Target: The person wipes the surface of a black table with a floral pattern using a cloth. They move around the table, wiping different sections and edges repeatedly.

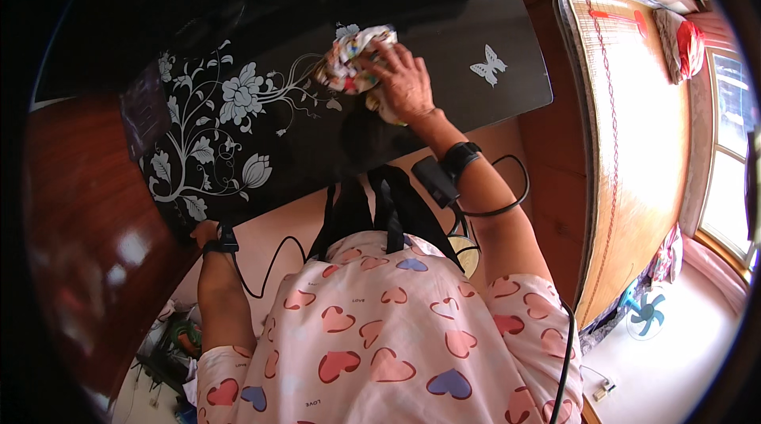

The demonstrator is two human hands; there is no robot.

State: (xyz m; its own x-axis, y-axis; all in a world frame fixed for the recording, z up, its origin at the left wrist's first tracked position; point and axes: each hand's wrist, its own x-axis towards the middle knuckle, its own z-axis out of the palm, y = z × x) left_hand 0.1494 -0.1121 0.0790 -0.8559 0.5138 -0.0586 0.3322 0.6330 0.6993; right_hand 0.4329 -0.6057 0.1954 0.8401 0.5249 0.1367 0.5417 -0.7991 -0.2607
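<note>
My right hand lies over a crumpled multicoloured cloth on a glossy black table top. Its fingers are slightly spread and press into the cloth, part of which trails under the palm. White flower and vine patterns decorate the table's left half, and a white butterfly marks its right end. My left hand is at the table's near left corner; most of its fingers are hidden at the edge. Both wrists wear black strapped devices with cables.
A dark translucent sheet or pouch lies at the table's left edge, beside a reddish-brown polished wooden surface. To the right stands a bed with a woven mat. A small fan is on the floor. A black cable loops by my right forearm.
</note>
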